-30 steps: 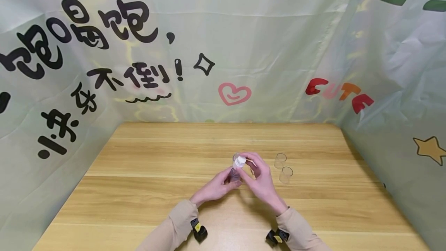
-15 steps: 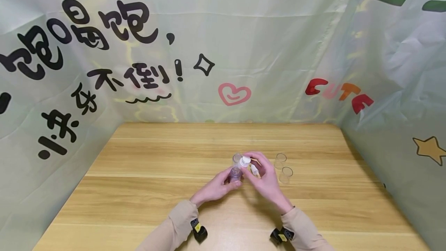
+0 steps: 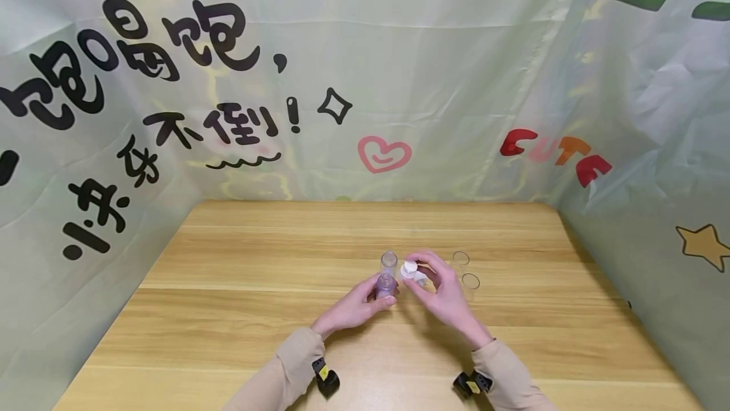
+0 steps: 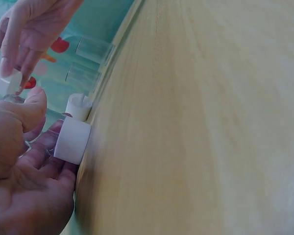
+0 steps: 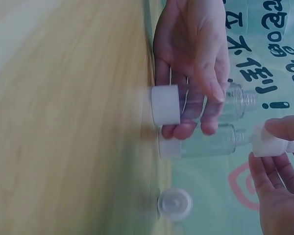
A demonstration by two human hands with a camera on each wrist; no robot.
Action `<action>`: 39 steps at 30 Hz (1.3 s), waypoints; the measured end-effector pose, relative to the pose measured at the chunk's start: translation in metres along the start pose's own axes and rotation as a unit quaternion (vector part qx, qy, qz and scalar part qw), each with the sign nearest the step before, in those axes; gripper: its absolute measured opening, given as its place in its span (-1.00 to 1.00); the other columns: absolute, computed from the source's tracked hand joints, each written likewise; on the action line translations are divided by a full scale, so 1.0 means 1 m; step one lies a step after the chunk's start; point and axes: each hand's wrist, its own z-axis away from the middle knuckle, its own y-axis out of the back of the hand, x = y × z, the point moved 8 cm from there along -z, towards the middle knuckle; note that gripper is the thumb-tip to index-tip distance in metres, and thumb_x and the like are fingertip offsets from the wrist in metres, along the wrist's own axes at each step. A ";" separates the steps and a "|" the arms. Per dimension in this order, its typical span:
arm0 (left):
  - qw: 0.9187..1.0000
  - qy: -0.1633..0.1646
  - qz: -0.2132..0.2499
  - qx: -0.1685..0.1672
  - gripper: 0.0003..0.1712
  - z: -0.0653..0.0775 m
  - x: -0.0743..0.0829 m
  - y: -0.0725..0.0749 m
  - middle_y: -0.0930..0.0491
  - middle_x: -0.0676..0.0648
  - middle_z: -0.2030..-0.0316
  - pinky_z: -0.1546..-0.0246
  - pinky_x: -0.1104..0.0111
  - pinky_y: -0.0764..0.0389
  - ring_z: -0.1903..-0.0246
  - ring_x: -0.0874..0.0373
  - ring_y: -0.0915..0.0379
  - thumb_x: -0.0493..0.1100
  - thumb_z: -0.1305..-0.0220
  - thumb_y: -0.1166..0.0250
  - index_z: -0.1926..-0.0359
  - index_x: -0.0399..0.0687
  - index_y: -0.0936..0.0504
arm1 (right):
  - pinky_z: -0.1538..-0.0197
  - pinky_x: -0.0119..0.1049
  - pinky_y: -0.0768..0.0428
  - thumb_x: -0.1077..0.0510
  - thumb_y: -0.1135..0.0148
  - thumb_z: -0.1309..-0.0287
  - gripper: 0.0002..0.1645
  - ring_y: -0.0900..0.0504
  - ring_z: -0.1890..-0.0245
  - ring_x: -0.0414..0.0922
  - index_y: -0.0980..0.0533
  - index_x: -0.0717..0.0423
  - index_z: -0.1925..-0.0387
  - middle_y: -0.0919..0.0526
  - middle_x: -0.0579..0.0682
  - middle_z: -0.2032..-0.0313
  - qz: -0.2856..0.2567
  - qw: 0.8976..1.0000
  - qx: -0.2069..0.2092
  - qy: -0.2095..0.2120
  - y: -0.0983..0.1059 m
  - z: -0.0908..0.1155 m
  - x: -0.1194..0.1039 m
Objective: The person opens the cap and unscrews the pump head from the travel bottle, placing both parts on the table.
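Note:
My left hand (image 3: 356,303) grips a small clear bottle (image 3: 385,285) by its sides, upright, its threaded neck uncovered. In the right wrist view this bottle has a white base (image 5: 165,105), close to the table. My right hand (image 3: 441,296) pinches a white pump top (image 3: 409,269) between thumb and fingers, to the right of the held bottle and apart from it. Just behind stands a second clear bottle (image 3: 389,260), also with an uncovered threaded neck. Another white piece (image 5: 175,203) is on the table by my right hand, partly hidden in the head view.
Two clear cylindrical caps (image 4: 94,49) stand on the wooden table (image 3: 256,259), to the right of my right hand. A printed fabric backdrop (image 3: 445,82) rises behind the table and along both sides.
The right hand has moved the white pump top off to the right, away from above the held bottle, whose neck now shows. My left hand has stayed in place with the bottle.

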 end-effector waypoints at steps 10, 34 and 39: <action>1.000 0.000 -0.003 -0.001 -0.49 0.000 0.000 0.000 -0.59 -0.22 -0.22 -0.36 0.20 -0.49 -0.27 -0.09 -0.50 -0.10 -0.48 -0.16 -0.35 -0.19 -0.39 | -0.18 -0.39 -0.64 0.63 -0.36 0.11 -0.44 -0.59 -0.02 -0.37 -0.51 0.43 -0.02 -0.61 0.34 0.02 0.055 0.997 -0.034 -0.034 0.003 0.005 0.010; 1.000 0.005 0.003 0.001 -0.52 0.000 -0.001 0.000 -0.59 -0.23 -0.21 -0.33 0.28 -0.51 -0.26 -0.09 -0.51 -0.11 -0.48 -0.17 -0.32 -0.19 -0.42 | -0.12 -0.13 -0.70 0.50 -0.40 0.03 -0.52 -0.68 0.01 0.14 -0.51 0.38 0.00 -0.63 0.29 0.01 0.121 0.981 -0.120 -0.097 0.000 0.013 0.024; 1.000 0.003 0.003 0.002 -0.53 0.000 -0.001 0.000 -0.59 -0.23 -0.20 -0.32 0.30 -0.51 -0.26 -0.09 -0.51 -0.12 -0.49 -0.16 -0.31 -0.21 -0.42 | -0.11 -0.16 -0.71 0.49 -0.40 0.01 -0.52 -0.69 0.02 0.15 -0.50 0.39 -0.01 -0.63 0.30 0.00 0.126 0.979 -0.129 -0.100 -0.001 0.014 0.027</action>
